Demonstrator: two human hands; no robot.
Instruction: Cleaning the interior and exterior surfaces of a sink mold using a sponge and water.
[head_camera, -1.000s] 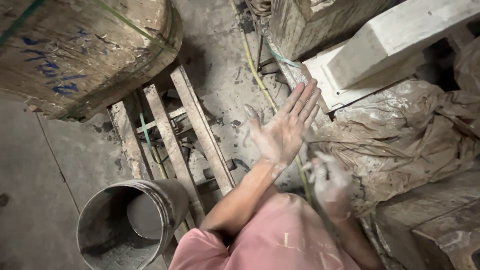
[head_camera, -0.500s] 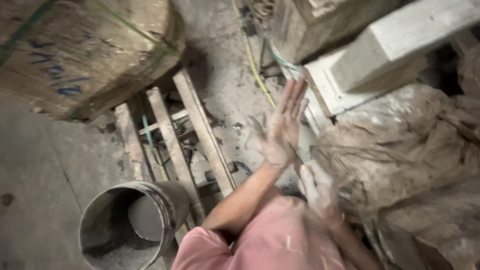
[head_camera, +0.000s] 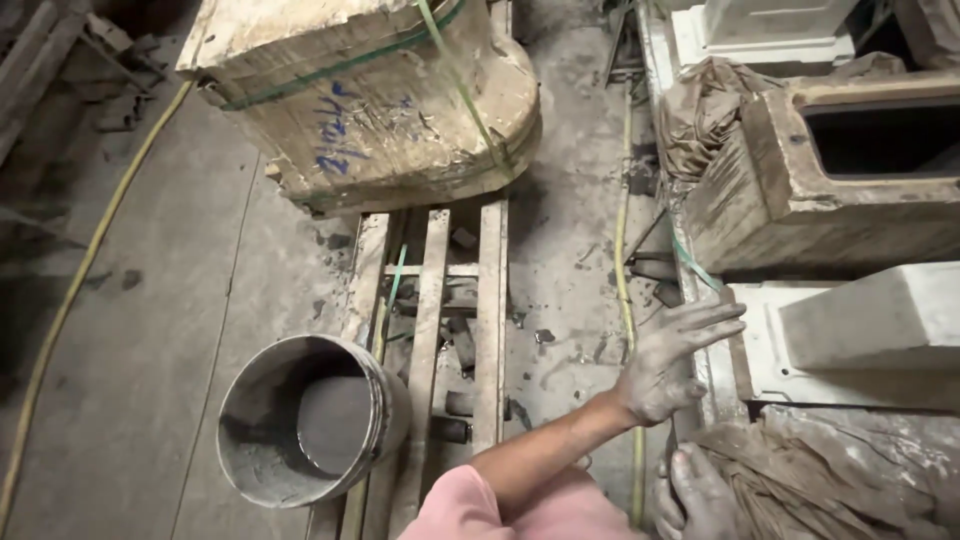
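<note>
Nearest me, my right hand has its fingers curled onto the crumpled brown sacking. My left hand, fingers apart, hovers beside the white cast block. One grey bucket stands left by three pallet slats; one strapped wooden mould lies beyond.

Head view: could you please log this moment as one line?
left hand: open, dust-coated, over grey concrete floor | right hand: on crumpled brown sacking | round grey bucket: beside wooden slat pallet
</note>
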